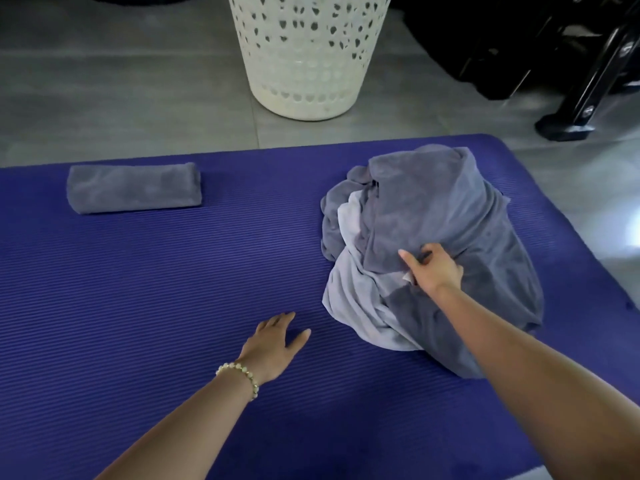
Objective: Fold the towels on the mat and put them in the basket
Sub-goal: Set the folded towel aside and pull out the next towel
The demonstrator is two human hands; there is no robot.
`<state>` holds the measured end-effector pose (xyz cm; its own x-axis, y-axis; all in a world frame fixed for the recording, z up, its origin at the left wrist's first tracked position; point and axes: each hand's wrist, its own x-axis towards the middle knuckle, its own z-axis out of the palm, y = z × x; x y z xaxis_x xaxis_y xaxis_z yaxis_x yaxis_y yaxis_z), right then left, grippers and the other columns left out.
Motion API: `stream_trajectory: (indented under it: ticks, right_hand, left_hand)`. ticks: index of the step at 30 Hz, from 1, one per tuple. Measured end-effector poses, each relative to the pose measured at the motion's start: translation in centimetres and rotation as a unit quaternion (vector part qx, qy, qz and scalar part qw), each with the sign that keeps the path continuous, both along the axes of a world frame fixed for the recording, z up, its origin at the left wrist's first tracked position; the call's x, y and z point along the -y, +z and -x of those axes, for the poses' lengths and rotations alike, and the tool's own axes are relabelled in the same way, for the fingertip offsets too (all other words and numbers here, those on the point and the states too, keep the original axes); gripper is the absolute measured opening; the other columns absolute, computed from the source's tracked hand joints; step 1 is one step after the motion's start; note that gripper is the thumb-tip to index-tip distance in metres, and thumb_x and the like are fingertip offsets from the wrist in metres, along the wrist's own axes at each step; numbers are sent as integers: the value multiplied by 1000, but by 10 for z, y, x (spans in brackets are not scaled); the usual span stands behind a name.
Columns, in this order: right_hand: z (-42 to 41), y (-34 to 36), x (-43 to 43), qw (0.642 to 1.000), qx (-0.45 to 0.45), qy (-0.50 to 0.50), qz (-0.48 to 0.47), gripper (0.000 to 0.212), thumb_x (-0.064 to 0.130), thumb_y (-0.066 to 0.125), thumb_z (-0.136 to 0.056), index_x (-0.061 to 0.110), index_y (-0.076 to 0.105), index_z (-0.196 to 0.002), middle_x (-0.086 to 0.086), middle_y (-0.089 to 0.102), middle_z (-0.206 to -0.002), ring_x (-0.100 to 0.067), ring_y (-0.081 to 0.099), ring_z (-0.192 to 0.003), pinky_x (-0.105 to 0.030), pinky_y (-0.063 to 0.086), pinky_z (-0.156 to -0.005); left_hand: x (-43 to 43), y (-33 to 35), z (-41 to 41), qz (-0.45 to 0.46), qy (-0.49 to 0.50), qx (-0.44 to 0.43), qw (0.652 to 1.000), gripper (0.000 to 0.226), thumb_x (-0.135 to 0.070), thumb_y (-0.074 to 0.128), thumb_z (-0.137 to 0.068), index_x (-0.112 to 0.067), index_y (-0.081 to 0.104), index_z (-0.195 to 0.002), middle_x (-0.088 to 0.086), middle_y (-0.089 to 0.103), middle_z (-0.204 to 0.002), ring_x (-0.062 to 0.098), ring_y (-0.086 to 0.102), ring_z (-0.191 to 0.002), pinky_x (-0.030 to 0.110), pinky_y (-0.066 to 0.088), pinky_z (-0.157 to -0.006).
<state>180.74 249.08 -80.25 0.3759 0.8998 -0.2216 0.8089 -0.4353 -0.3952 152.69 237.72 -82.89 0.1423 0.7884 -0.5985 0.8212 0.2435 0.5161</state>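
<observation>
A heap of crumpled towels (436, 209), dark grey over pale grey, lies on the right side of the blue ribbed mat (173, 271). My right hand (433, 268) sits on the heap's near side and pinches a fold of the top dark grey towel. My left hand (273, 344), with a bead bracelet at the wrist, hovers flat over the mat left of the heap, fingers spread and holding nothing. One folded grey towel (133, 187) lies at the mat's far left. A white perforated basket (308, 57) stands on the floor beyond the mat.
Grey tiled floor (121, 98) surrounds the mat. Black equipment with a metal stand (568, 81) occupies the far right corner, close to the mat's far right edge.
</observation>
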Motion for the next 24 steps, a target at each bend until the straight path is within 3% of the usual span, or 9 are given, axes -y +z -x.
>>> stream_trajectory:
  ticks: [5,8,10,12,15,17,20,22,24]
  right_hand:
    - [17,-10,-8,995,-78,-25,-65,24,31,63,-90,8,65,-92,-15,67,-92,-34,63,-97,-36,46,-83]
    - [17,-5,-4,941,-187,-234,-159,55,35,73,-82,2,45,-116,-16,53,-119,-33,55,-112,-37,42,-92]
    - [8,-9,-8,910,-252,-296,-144,59,35,76,-79,1,46,-116,-17,55,-117,-28,56,-110,-37,43,-96]
    - [1,-11,-14,904,-307,-267,-133,31,32,73,-82,8,54,-81,-12,63,-82,-19,69,-77,-38,52,-80]
    - [18,0,-13,901,-357,-189,-160,35,21,68,-88,14,47,-61,-1,56,-54,1,53,-37,-21,48,-52]
    - [44,15,-1,893,-404,-123,-157,33,17,68,-88,14,50,-61,6,56,-49,2,49,-38,-16,43,-48]
    - [91,35,41,865,-500,-27,-34,27,20,68,-88,12,55,-66,-1,57,-56,-7,53,-47,-20,45,-54]
    - [124,47,76,853,-514,62,59,24,22,66,-89,12,58,-69,-1,58,-59,-7,55,-50,-18,46,-54]
    - [151,55,102,844,-512,132,90,24,18,66,-90,10,56,-69,-2,59,-59,-2,56,-48,-14,46,-52]
  left_hand:
    - [-15,-4,-18,-10,83,94,992,64,-55,36,-96,-21,27,-149,-3,28,-155,15,21,-144,34,22,-117]
    - [-27,-2,-34,-26,98,153,983,59,-54,37,-95,-21,35,-145,-6,37,-148,13,31,-138,30,28,-112]
    - [-36,-2,-44,-32,111,178,977,54,-52,38,-96,-21,40,-141,-7,44,-140,9,37,-131,25,30,-104]
    - [-43,1,-52,-31,130,199,971,51,-49,38,-98,-20,41,-140,-6,46,-136,3,39,-120,20,30,-96]
    - [-50,8,-57,-23,156,240,958,38,-44,35,-100,-25,46,-132,-18,52,-116,-3,46,-108,3,33,-78]
    - [-53,17,-59,-10,184,273,944,28,-45,28,-102,-33,48,-116,-26,48,-102,-3,47,-103,2,35,-77]
    - [-58,29,-45,80,324,408,850,67,-64,20,-94,-20,42,-140,-3,55,-126,17,55,-113,30,43,-99]
    - [-55,41,-26,149,345,479,793,84,-71,18,-89,-8,45,-139,14,63,-117,21,65,-87,33,54,-78]
    - [-45,57,-8,181,381,461,781,84,-72,26,-88,-6,49,-135,18,65,-117,22,65,-68,30,54,-57]
